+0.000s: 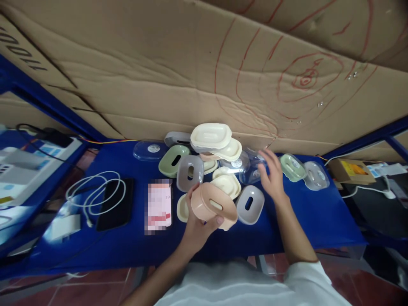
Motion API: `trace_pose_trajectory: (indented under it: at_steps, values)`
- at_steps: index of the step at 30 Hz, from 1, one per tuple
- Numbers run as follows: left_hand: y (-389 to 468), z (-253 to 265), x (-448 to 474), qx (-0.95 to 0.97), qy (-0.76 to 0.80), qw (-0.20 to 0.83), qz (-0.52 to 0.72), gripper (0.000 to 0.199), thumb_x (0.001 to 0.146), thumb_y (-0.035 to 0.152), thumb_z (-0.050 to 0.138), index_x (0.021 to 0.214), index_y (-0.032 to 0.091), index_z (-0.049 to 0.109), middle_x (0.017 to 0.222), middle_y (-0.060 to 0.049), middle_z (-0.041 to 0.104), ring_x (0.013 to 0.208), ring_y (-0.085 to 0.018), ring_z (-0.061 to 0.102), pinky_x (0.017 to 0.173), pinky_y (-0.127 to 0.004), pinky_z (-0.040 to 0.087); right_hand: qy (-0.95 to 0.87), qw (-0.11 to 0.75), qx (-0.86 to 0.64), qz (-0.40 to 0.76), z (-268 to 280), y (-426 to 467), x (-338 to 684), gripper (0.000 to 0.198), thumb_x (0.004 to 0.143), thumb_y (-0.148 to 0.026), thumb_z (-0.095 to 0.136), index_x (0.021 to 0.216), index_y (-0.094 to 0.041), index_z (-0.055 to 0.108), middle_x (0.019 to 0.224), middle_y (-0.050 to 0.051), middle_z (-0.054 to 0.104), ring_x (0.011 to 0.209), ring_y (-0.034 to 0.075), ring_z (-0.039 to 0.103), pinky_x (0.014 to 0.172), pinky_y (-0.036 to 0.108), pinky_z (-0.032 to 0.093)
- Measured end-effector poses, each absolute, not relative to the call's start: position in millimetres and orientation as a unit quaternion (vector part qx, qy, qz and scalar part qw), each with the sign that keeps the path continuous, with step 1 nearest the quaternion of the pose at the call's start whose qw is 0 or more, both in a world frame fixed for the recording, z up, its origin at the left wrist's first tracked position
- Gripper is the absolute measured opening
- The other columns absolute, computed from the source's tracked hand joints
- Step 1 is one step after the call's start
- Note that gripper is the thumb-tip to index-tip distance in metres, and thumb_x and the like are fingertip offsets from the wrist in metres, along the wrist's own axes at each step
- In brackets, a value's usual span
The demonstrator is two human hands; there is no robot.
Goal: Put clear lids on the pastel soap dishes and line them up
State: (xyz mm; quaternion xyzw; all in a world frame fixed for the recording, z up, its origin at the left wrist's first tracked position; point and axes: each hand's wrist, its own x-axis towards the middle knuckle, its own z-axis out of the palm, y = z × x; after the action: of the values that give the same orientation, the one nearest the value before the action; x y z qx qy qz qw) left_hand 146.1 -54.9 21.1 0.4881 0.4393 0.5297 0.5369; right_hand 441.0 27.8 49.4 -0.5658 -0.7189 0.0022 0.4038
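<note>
My left hand grips a peach plastic box with an oval slot in its bottom, thumb over the near rim and fingers round its left side. My right hand reaches toward the clear plastic lids, fingers apart; whether the fingertips touch a lid I cannot tell. Beneath and behind the peach box are cream trays. Close by lie a grey slotted box, another grey slotted box and a green slotted box. More cream trays are stacked at the back.
At left on the blue table lie a phone, a dark tablet-like slab, a coiled white cable and a white charger. To the right are lidded green and grey boxes. Cardboard walls the back.
</note>
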Motion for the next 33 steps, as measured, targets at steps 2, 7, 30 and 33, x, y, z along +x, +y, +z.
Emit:
trace_pose_trajectory:
  at_steps: [2,7,30,33]
  values:
    - [-50,20,152,0.488,0.459,0.497,0.552,0.1,0.082,0.067,0.087,0.157,0.028,0.034,0.146,-0.017,0.062,0.126,-0.032,0.071,0.103,-0.046,0.063,-0.808,0.377,-0.45,0.05,63,-3,409,0.049,0.11,-0.054,0.055,0.149,-0.026,0.066,0.137,0.013,0.072,0.131,0.029,0.067,0.114,0.051,0.054]
    - [-43,27,160,0.509,0.423,0.484,0.573,0.101,0.082,0.078,0.083,0.155,0.028,0.034,0.143,-0.016,0.063,0.127,-0.033,0.07,0.107,-0.05,0.061,-0.85,0.317,-0.359,0.217,85,-53,354,0.055,0.108,-0.044,0.065,0.16,-0.026,0.057,0.129,0.011,0.074,0.12,0.023,0.071,0.105,0.038,0.059]
    - [-52,16,106,0.465,0.472,0.399,0.633,0.095,0.092,0.053,0.085,0.164,0.028,0.028,0.152,-0.021,0.064,0.13,-0.034,0.073,0.112,-0.053,0.06,-0.827,0.271,-0.492,0.002,30,-43,345,0.042,0.109,-0.021,0.056,0.149,-0.031,0.066,0.138,0.009,0.075,0.131,0.027,0.067,0.128,0.056,0.037]
    - [-57,6,115,0.46,0.446,0.444,0.627,0.094,0.093,0.063,0.08,0.164,0.031,0.027,0.155,-0.02,0.061,0.133,-0.034,0.071,0.11,-0.052,0.061,-0.868,0.265,-0.414,0.07,38,-55,330,0.057,0.107,-0.046,0.064,0.159,-0.025,0.055,0.149,0.014,0.069,0.143,0.031,0.061,0.126,0.056,0.042]
